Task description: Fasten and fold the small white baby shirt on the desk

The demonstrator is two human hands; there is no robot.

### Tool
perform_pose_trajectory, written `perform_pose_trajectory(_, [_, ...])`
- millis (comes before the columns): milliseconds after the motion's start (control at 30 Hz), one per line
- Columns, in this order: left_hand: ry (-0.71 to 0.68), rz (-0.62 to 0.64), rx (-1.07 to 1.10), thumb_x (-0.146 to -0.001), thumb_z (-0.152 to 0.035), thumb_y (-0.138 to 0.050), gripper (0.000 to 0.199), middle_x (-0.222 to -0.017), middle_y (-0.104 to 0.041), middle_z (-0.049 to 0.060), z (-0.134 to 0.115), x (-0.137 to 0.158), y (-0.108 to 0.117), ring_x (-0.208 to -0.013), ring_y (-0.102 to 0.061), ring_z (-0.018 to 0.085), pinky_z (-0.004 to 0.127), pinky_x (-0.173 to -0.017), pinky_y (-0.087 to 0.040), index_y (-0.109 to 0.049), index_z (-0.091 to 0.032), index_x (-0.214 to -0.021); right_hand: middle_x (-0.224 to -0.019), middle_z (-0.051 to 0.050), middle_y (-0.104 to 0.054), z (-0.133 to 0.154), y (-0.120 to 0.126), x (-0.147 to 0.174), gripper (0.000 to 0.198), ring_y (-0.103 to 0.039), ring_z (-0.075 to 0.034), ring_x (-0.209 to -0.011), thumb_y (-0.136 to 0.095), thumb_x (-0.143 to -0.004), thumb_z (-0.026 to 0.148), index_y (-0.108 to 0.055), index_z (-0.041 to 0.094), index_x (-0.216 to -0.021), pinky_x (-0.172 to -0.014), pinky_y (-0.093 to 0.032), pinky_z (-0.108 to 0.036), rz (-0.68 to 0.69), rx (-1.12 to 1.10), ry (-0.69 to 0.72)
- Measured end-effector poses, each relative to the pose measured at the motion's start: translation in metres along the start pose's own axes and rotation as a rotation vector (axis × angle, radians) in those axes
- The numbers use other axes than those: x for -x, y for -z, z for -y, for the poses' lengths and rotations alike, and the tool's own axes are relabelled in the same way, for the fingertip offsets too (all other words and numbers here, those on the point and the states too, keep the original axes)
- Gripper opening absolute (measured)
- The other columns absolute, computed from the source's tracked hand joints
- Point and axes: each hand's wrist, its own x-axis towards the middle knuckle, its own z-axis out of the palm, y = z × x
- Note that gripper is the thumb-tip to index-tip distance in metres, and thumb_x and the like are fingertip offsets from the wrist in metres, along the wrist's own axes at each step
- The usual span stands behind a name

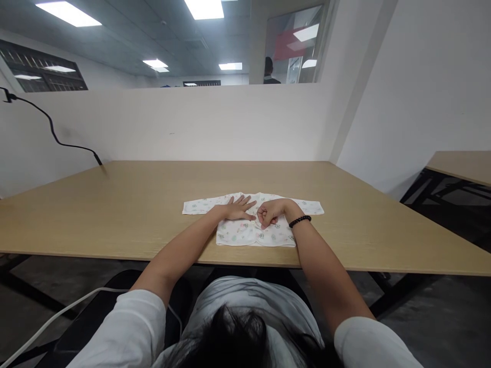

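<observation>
A small white long-sleeved baby shirt (233,235) with a pale printed pattern lies spread on the table, its sleeves stretched out to both sides. My left hand (238,209) rests flat on the shirt's upper left part with the fingers spread. Close beside it, my right hand (269,212) is closed, its thumb and fingers pinching the fabric near the shirt's middle line. A dark beaded bracelet sits on my right wrist. The shirt's lower hem lies toward me, close to the table's front edge.
The wooden table (134,214) meets a white partition (215,122) at the back. A black bendy stand (53,133) rises at the left rear. Another table (462,166) stands at the right. A white cable (65,309) runs at my lower left. A person (270,71) is visible beyond the glass.
</observation>
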Motion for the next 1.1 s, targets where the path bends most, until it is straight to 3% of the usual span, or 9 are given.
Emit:
perform_pose_trajectory(100, [0.022, -0.044, -0.045, -0.079, -0.085, -0.041, 0.103, -0.160, 0.013, 0.010, -0.003, 0.006, 0.004, -0.147, 0.015, 0.035, 0.061, -0.114, 0.009, -0.010, -0.025, -0.157, -0.074, -0.003, -0.069, -0.005, 0.004, -0.001, 0.040, -0.062, -0.017, -0.065, -0.089, -0.056, 0.032, -0.071, 0.015, -0.087, -0.058, -0.048, -0.023, -0.173, 0.062, -0.033])
perform_pose_trajectory(167, [0.035, -0.071, -0.063, -0.081, -0.086, -0.036, 0.102, -0.159, 0.015, 0.007, -0.004, 0.009, 0.005, -0.147, 0.017, 0.034, 0.058, -0.115, 0.010, -0.009, -0.025, -0.157, -0.099, -0.011, -0.071, -0.009, 0.007, -0.004, 0.040, -0.065, -0.025, -0.090, -0.079, -0.074, 0.039, -0.069, 0.015, -0.104, -0.073, -0.051, -0.029, -0.397, 0.109, -0.071])
perform_pose_trajectory(267, [0.086, -0.096, -0.068, -0.086, -0.082, -0.024, 0.092, -0.160, 0.010, 0.004, -0.001, 0.009, 0.003, -0.148, 0.015, 0.030, 0.056, -0.117, 0.010, -0.010, -0.026, -0.157, -0.145, -0.020, -0.044, -0.018, 0.008, -0.011, 0.051, -0.037, -0.036, -0.135, -0.047, -0.098, 0.045, -0.050, 0.013, -0.138, -0.105, -0.037, -0.047, -0.734, 0.177, -0.156])
perform_pose_trajectory(367, [0.194, -0.131, -0.054, -0.090, -0.078, -0.014, 0.087, -0.161, 0.007, 0.007, 0.007, 0.004, 0.001, -0.148, 0.011, 0.031, 0.060, -0.116, 0.008, -0.008, -0.023, -0.157, -0.160, -0.016, -0.017, -0.031, 0.001, -0.018, 0.060, -0.006, -0.037, -0.147, -0.036, -0.102, 0.051, -0.032, 0.017, -0.151, -0.113, -0.013, -0.063, -0.844, 0.214, -0.233])
perform_pose_trajectory(533, [0.349, -0.166, 0.000, -0.095, -0.069, -0.007, 0.078, -0.161, -0.008, 0.011, 0.027, 0.002, 0.007, -0.149, -0.004, 0.035, 0.067, -0.113, -0.011, -0.010, -0.022, -0.157, -0.159, -0.012, -0.023, -0.047, -0.005, -0.024, 0.059, -0.010, -0.033, -0.147, -0.033, -0.102, 0.055, -0.033, 0.023, -0.152, -0.113, -0.005, -0.066, -0.822, 0.231, -0.271])
perform_pose_trajectory(700, [0.415, -0.208, 0.018, -0.098, -0.057, -0.040, 0.057, -0.148, -0.041, 0.013, 0.052, 0.014, 0.022, -0.136, -0.037, 0.032, 0.056, -0.112, -0.029, -0.044, -0.020, -0.142, -0.141, -0.013, -0.048, -0.058, 0.005, -0.021, 0.045, -0.041, -0.030, -0.132, -0.045, -0.102, 0.046, -0.050, 0.017, -0.136, -0.112, -0.025, -0.058, -0.899, 0.220, -0.279])
perform_pose_trajectory(800, [0.465, -0.263, 0.022, -0.094, -0.052, -0.055, 0.048, -0.131, -0.053, 0.013, 0.065, 0.022, 0.028, -0.124, -0.048, 0.030, 0.055, -0.108, -0.032, -0.057, -0.015, -0.125, -0.131, -0.012, -0.053, -0.062, 0.011, -0.017, 0.036, -0.049, -0.028, -0.122, -0.055, -0.098, 0.041, -0.057, 0.015, -0.124, -0.105, -0.037, -0.050, -0.967, 0.213, -0.295])
perform_pose_trajectory(967, [0.426, -0.324, 0.094, -0.083, -0.050, -0.063, 0.037, -0.097, -0.064, 0.008, 0.080, 0.031, 0.031, -0.101, -0.057, 0.028, 0.044, -0.096, -0.039, -0.062, -0.015, -0.093, -0.117, -0.010, -0.056, -0.059, 0.016, -0.010, 0.021, -0.046, -0.029, -0.118, -0.060, -0.091, 0.031, -0.059, 0.016, -0.104, -0.100, -0.036, -0.047, -1.040, 0.202, -0.248])
perform_pose_trajectory(1100, [0.309, -0.355, 0.193, -0.073, -0.053, -0.062, 0.040, -0.090, -0.061, 0.006, 0.087, 0.038, 0.035, -0.089, -0.056, 0.024, 0.031, -0.080, -0.042, -0.054, -0.017, -0.086, -0.091, -0.008, -0.058, -0.058, 0.020, 0.002, 0.013, -0.053, -0.025, -0.093, -0.054, -0.089, 0.029, -0.053, 0.018, -0.097, -0.089, -0.038, -0.038, -1.012, 0.143, -0.151])
